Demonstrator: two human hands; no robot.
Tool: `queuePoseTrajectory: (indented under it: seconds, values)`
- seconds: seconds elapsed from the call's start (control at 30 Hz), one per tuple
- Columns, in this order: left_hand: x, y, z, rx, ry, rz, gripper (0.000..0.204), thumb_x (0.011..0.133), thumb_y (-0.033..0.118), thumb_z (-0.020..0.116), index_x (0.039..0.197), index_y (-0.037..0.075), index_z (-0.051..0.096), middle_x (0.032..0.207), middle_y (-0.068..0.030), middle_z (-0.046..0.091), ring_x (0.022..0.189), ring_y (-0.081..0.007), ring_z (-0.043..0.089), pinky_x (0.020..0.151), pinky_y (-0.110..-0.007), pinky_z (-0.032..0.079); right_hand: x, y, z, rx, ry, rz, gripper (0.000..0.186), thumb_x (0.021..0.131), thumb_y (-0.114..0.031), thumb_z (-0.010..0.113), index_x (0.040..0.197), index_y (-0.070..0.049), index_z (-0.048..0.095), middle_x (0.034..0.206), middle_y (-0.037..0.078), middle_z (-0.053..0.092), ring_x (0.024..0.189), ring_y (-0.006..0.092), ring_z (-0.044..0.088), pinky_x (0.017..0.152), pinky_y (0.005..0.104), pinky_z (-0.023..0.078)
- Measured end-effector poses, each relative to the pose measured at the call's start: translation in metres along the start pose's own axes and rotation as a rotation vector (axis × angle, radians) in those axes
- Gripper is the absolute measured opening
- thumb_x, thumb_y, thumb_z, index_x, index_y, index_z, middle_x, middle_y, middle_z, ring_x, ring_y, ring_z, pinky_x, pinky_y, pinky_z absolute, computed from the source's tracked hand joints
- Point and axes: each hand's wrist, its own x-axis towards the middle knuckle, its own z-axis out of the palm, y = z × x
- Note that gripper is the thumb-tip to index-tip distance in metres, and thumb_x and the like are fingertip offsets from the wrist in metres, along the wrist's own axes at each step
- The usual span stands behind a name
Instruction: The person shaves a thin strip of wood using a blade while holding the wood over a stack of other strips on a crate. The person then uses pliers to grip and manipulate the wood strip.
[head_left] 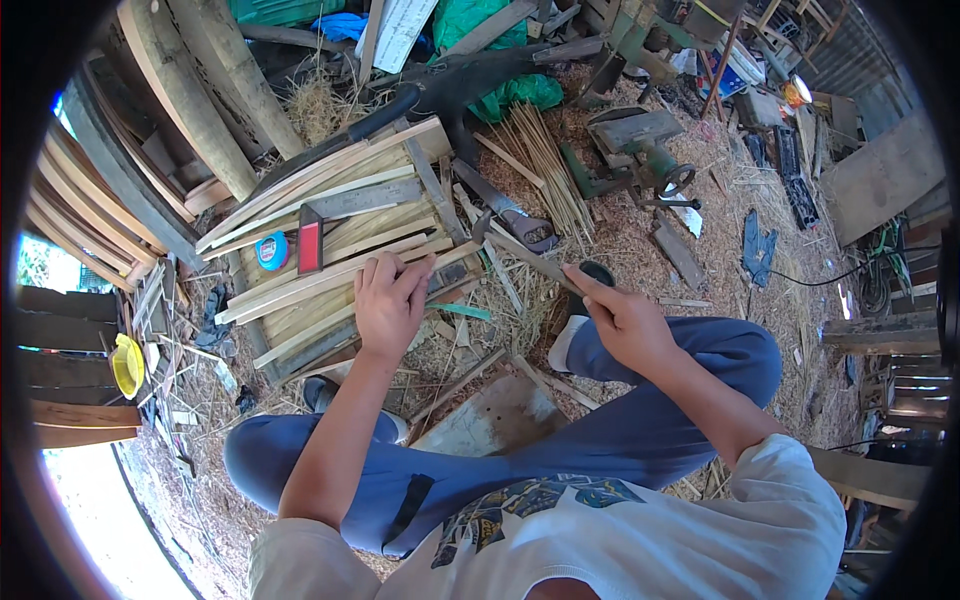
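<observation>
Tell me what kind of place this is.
Likely an open-sided bamboo or wood craft workshop. The left hand rests on a stack of split bamboo slats, shavings cover the ground, and a green bench vise stands nearby.

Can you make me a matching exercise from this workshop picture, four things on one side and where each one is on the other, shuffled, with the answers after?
Things:
1. left hand
2. right hand
3. blue tape measure
4. bundle of thin sticks

Places:
A. beside the red and black square, left of it
B. pressing down on the pale bamboo strips
C. on the sawdust floor next to the green vise
D. pinching a thin strip above the right knee

Pairs: 1-B, 2-D, 3-A, 4-C
</observation>
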Motion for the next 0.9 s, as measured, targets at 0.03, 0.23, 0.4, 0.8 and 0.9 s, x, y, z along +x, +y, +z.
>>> queuePoseTrajectory:
  seconds: [0.03,0.23,0.4,0.8,0.9]
  values:
    - [-0.001,-0.002,-0.001,0.0,0.003,0.0,0.022,0.091,0.016,0.08,0.112,0.019,0.083,0.09,-0.004,0.055,0.087,-0.027,0.057,0.077,-0.043,0.044,0.0,0.002,0.0,0.04,0.003,0.0,0.057,0.106,-0.013,0.063,0.159,-0.033,0.059,0.083,0.015,0.067,0.07,0.0383,0.069,0.063,0.0487,0.054]
    - [0.002,0.002,-0.003,-0.049,-0.009,-0.018,0.023,0.09,0.016,0.081,0.113,0.016,0.081,0.093,-0.0049,0.058,0.09,-0.0277,0.058,0.079,-0.043,0.045,0.009,-0.006,-0.006,-0.017,-0.026,0.016,0.057,0.105,-0.013,0.064,0.158,-0.033,0.06,0.082,0.017,0.067,0.072,0.0396,0.069,0.065,0.0489,0.054]
    - [0.008,-0.002,-0.021,-0.129,-0.066,0.007,0.027,0.09,0.009,0.079,0.117,0.011,0.079,0.099,-0.0067,0.064,0.095,-0.0297,0.063,0.082,-0.045,0.051,0.035,-0.025,-0.018,0.124,0.028,0.085,0.052,0.107,-0.015,0.064,0.157,-0.031,0.062,0.083,0.017,0.069,0.069,0.0343,0.067,0.068,0.0434,0.054]
    - [0.045,-0.059,-0.196,0.031,0.155,-0.155,0.027,0.095,0.003,0.073,0.121,0.008,0.078,0.095,-0.0123,0.068,0.087,-0.0346,0.069,0.074,-0.047,0.055,0.131,-0.082,0.012,0.426,0.13,0.036,0.046,0.108,-0.014,0.063,0.155,-0.016,0.062,0.126,0.014,0.079,0.092,0.0207,0.071,0.086,0.0325,0.055]
    - [0.033,-0.082,-0.225,0.037,0.183,-0.218,0.023,0.1,0.007,0.07,0.122,0.008,0.077,0.093,-0.0132,0.068,0.083,-0.0362,0.068,0.073,-0.048,0.055,0.144,-0.099,0.031,0.281,0.192,-0.232,0.044,0.104,-0.012,0.068,0.148,-0.014,0.065,0.121,0.018,0.079,0.101,0.039,0.076,0.087,0.043,0.058]
